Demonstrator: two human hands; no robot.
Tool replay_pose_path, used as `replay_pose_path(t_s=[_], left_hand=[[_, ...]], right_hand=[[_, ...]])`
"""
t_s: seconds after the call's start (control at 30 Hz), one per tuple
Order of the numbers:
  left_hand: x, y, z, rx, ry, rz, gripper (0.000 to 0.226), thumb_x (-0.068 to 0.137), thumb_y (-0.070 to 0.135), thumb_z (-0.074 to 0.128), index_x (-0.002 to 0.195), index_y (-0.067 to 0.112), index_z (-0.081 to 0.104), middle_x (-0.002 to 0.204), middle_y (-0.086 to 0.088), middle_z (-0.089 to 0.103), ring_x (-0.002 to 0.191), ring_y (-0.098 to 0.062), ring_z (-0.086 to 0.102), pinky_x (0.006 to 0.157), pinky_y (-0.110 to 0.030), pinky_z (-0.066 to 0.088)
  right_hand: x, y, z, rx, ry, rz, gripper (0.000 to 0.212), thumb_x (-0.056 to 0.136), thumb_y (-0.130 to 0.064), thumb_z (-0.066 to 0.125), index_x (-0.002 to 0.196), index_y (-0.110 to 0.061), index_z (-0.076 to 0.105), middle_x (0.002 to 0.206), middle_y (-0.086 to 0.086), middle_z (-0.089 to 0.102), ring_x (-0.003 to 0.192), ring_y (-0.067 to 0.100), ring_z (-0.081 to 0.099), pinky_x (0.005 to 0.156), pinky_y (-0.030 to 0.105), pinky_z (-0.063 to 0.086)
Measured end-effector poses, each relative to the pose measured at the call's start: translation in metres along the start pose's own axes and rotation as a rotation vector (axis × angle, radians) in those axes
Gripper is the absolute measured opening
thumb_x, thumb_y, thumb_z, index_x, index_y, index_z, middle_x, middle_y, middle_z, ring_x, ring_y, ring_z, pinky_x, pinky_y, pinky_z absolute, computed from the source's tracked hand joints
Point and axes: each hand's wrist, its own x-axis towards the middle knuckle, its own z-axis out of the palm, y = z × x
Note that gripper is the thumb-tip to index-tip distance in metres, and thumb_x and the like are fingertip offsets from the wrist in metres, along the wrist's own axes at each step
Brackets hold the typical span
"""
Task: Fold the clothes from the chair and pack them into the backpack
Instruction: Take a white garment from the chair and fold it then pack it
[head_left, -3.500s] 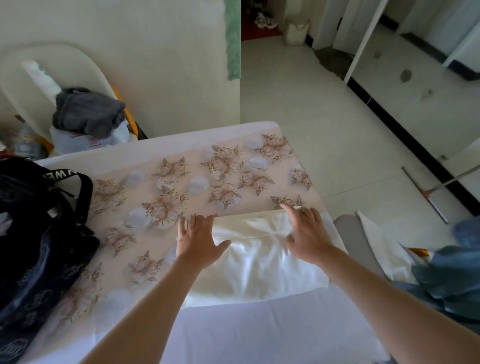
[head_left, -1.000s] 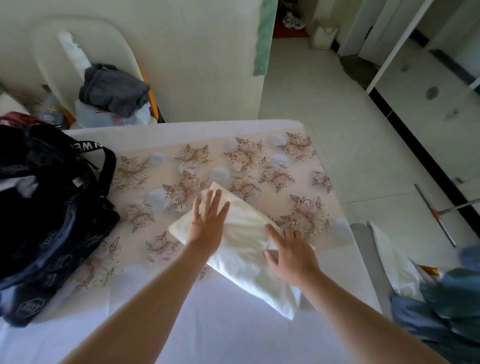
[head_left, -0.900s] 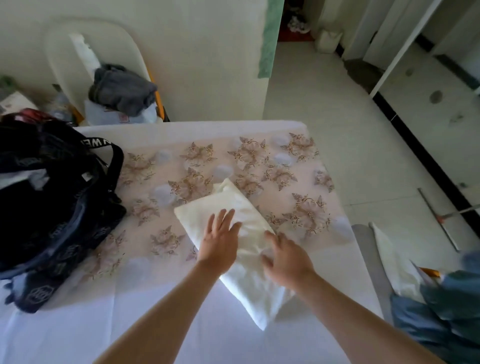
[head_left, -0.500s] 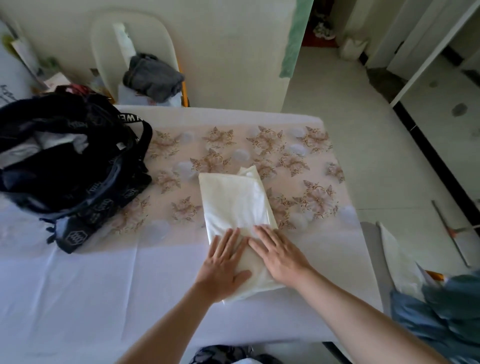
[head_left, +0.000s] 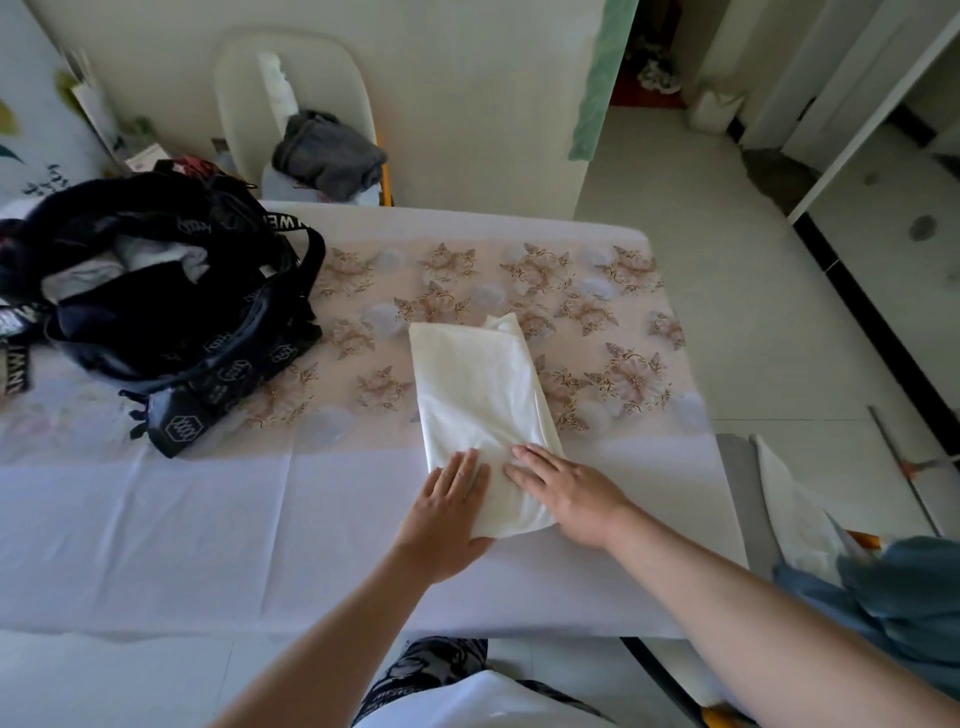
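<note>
As the left hand (head_left: 447, 506) and right hand (head_left: 567, 491) lie flat, fingers straight, on the near end of the folded white garment (head_left: 475, 387) on the table (head_left: 208, 519), probably pinning it for another fold, the backpack (head_left: 156, 312) sits leftward.

Cream garment (head_left: 475, 395); black backpack (head_left: 171, 306); floral-print tablecloth (head_left: 613, 322); grey clothes (head_left: 330, 156).

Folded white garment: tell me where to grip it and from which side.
Take the folded white garment by its two long edges, left hand sliding under from the left, right hand from the right. It lies flat as a long strip running away from you, so an end grip may unfold it.
</note>
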Motion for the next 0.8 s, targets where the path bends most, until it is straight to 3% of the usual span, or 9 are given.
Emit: replay_pose_path(t_s=[0.1, 0.2, 0.27, 0.33, 0.43, 0.5, 0.63, 0.7, 0.8], left_hand=[[0.001, 0.005, -0.005, 0.049, 0.035, 0.049, 0.101, 0.069, 0.069, 0.062, 0.147, 0.009, 0.039, 0.155, -0.015, 0.036, 0.140, -0.032, 0.040, 0.108, -0.046, 0.043], [0.001, 0.011, -0.018, -0.008, 0.063, 0.039, 0.106, 0.054, 0.064, 0.078, 0.141, 0.017, 0.040, 0.140, -0.004, 0.047, 0.124, -0.026, 0.047, 0.097, -0.039, 0.048], [0.002, 0.011, -0.026, -0.114, 0.138, -0.030, 0.077, 0.064, 0.038, 0.080, 0.130, 0.022, 0.043, 0.123, 0.000, 0.050, 0.101, -0.027, 0.057, 0.071, -0.036, 0.055], [0.003, 0.004, -0.038, -0.255, 0.180, -0.117, 0.050, 0.072, 0.014, 0.066, 0.116, 0.025, 0.046, 0.108, 0.000, 0.056, 0.079, -0.032, 0.062, 0.052, -0.034, 0.047], [0.017, -0.013, -0.068, -0.406, 0.135, -0.152, 0.034, 0.077, 0.014, 0.057, 0.110, 0.024, 0.054, 0.096, -0.001, 0.065, 0.077, -0.034, 0.062, 0.057, -0.030, 0.042], [0.030, -0.020, -0.091, -0.439, 0.058, -0.176, 0.030, 0.081, 0.014, 0.057, 0.110, 0.022, 0.060, 0.089, -0.002, 0.064, 0.079, -0.030, 0.060, 0.060, -0.027, 0.037], [0.056, -0.038, -0.121, -0.466, -0.082, -0.246, 0.026, 0.089, 0.017, 0.051, 0.112, 0.026, 0.059, 0.083, -0.001, 0.057, 0.072, -0.024, 0.054, 0.053, -0.026, 0.037], [0.065, -0.047, -0.123, -0.474, -0.014, -0.297, 0.020, 0.092, 0.016, 0.050, 0.109, 0.024, 0.058, 0.085, -0.006, 0.062, 0.077, -0.029, 0.060, 0.054, -0.026, 0.041], [0.070, -0.051, -0.118, -0.279, 0.277, -0.321, 0.036, 0.089, 0.010, 0.058, 0.125, 0.016, 0.057, 0.113, -0.010, 0.065, 0.102, -0.033, 0.060, 0.083, -0.038, 0.048]], right_hand=[[0.006, -0.005, -0.005, 0.158, 0.062, 0.120, 0.069, 0.085, 0.007, 0.052, 0.148, -0.020, 0.041, 0.157, 0.006, 0.033, 0.143, 0.029, 0.036, 0.103, 0.039, 0.047], [0.011, -0.004, -0.027, 0.375, 0.129, 0.220, 0.053, 0.077, -0.002, 0.060, 0.127, -0.019, 0.064, 0.123, 0.003, 0.065, 0.109, 0.028, 0.063, 0.088, 0.032, 0.051], [0.011, -0.001, -0.041, 0.451, 0.186, 0.232, 0.046, 0.077, -0.008, 0.065, 0.122, -0.016, 0.068, 0.115, 0.005, 0.070, 0.103, 0.026, 0.065, 0.086, 0.029, 0.051], [0.005, 0.000, -0.049, 0.495, 0.243, 0.228, 0.052, 0.078, -0.017, 0.070, 0.129, -0.018, 0.062, 0.123, 0.002, 0.068, 0.105, 0.023, 0.066, 0.091, 0.030, 0.051], [-0.005, -0.002, -0.050, 0.436, 0.179, 0.155, 0.092, 0.071, -0.050, 0.073, 0.150, -0.031, 0.031, 0.144, -0.007, 0.049, 0.118, 0.011, 0.056, 0.098, 0.030, 0.048], [-0.005, -0.002, -0.045, 0.328, 0.149, 0.088, 0.103, 0.064, -0.057, 0.071, 0.152, -0.033, 0.021, 0.146, -0.008, 0.040, 0.125, 0.010, 0.046, 0.095, 0.028, 0.046], [0.011, 0.003, -0.047, 0.560, 0.337, 0.261, 0.059, 0.079, -0.019, 0.071, 0.134, -0.024, 0.050, 0.113, -0.006, 0.056, 0.096, 0.018, 0.058, 0.078, 0.026, 0.042], [0.023, 0.008, -0.058, 0.553, 0.379, 0.340, 0.047, 0.084, -0.023, 0.071, 0.129, -0.023, 0.056, 0.103, -0.008, 0.057, 0.093, 0.018, 0.059, 0.077, 0.027, 0.043], [0.044, 0.015, -0.072, 0.518, 0.345, 0.414, 0.050, 0.091, -0.032, 0.068, 0.138, -0.024, 0.052, 0.120, -0.005, 0.062, 0.107, 0.019, 0.062, 0.085, 0.029, 0.046]])
